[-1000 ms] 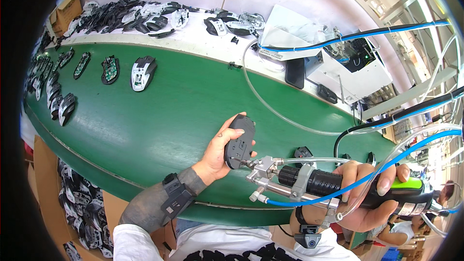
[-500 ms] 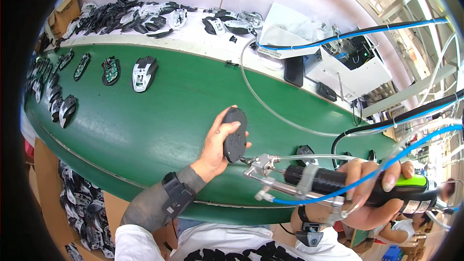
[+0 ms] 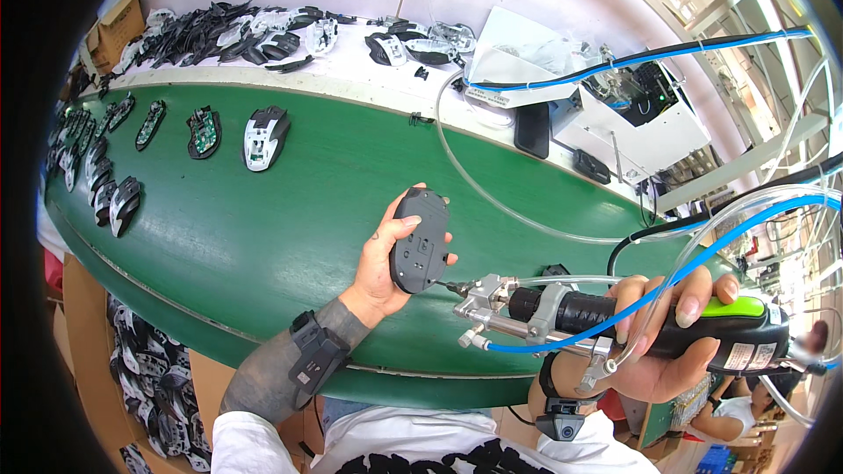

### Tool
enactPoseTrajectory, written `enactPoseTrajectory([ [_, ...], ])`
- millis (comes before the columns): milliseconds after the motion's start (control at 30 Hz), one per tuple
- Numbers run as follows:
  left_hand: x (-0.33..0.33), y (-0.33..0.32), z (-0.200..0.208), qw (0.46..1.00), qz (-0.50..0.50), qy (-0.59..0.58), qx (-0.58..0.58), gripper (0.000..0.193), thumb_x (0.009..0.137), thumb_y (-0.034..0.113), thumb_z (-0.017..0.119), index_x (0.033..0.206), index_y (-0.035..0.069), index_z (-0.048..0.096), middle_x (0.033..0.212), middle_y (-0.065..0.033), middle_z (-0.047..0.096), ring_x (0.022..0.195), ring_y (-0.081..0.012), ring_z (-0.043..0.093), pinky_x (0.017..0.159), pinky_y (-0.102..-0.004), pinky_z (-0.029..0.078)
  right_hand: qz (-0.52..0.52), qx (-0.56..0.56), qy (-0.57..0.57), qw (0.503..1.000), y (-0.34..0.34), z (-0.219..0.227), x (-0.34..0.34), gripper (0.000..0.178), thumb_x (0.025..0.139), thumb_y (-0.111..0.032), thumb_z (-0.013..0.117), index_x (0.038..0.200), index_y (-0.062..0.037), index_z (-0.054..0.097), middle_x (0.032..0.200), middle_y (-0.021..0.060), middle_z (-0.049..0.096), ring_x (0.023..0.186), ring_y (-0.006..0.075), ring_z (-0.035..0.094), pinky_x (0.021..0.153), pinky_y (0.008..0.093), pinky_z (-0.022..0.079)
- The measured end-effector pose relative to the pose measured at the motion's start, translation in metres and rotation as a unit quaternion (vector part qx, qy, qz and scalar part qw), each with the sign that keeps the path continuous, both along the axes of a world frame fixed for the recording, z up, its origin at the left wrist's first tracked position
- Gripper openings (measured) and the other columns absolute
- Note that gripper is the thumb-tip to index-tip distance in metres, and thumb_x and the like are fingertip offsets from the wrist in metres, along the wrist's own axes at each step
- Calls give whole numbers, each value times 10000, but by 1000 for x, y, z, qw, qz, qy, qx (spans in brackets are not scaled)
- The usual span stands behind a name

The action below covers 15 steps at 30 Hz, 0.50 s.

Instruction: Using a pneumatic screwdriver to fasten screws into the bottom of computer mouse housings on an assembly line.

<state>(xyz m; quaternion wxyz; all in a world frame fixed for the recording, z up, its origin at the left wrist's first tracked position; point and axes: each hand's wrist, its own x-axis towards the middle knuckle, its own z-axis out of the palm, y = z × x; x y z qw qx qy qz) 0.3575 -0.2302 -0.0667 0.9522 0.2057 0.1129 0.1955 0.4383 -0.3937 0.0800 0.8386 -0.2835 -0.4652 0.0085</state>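
Observation:
My left hand (image 3: 379,268) grips a computer mouse (image 3: 420,241), its black underside facing up and the thumb laid across it. My right hand (image 3: 672,320) is wrapped round a black electric screwdriver (image 3: 580,312) with a green patch on its grip. The tool lies nearly level, and its tip meets the lower right edge of the mouse. A metal feed block (image 3: 487,298) sits near the tip, joined to a blue air hose (image 3: 615,325) and a clear tube. Whether a screw is at the tip is too small to tell.
On the green belt (image 3: 307,237) lie a grey-and-black mouse (image 3: 263,139), an open mouse base with a circuit board (image 3: 204,133) and several more at left. Mouse shells (image 3: 211,35) crowd the white ledge. A white machine (image 3: 632,123) and looping hoses occupy the right. A carton of shells (image 3: 145,386) stands lower left.
The mouse has turned so its underside faces me more fully. The screwdriver has shifted slightly and its hoses have swung upward. The mice on the belt have slid a little to the right.

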Motion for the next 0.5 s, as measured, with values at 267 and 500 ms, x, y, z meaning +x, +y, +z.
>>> enactPoseTrajectory([
  [267, -6, -5, 8, 1000, 16, -13, 10, 564, 804, 202, 500, 1333, 121, 321, 1196, -119, 448, 926, -244, 528, 740, -410, 518, 2, -6, 16, 1000, 8, -3, -11, 442, 846, -206, 599, 1134, -25, 317, 822, 87, 466, 496, 148, 505, 413, 269, 445],
  [500, 11, -9, -8, 960, 49, 91, 260, 591, 804, 171, 524, 1353, 94, 317, 1218, -137, 438, 950, -264, 555, 827, -373, 481, -17, -96, 39, 995, 5, -5, 3, 415, 863, -227, 535, 1184, -46, 343, 845, 78, 488, 477, 125, 471, 464, 278, 411],
])
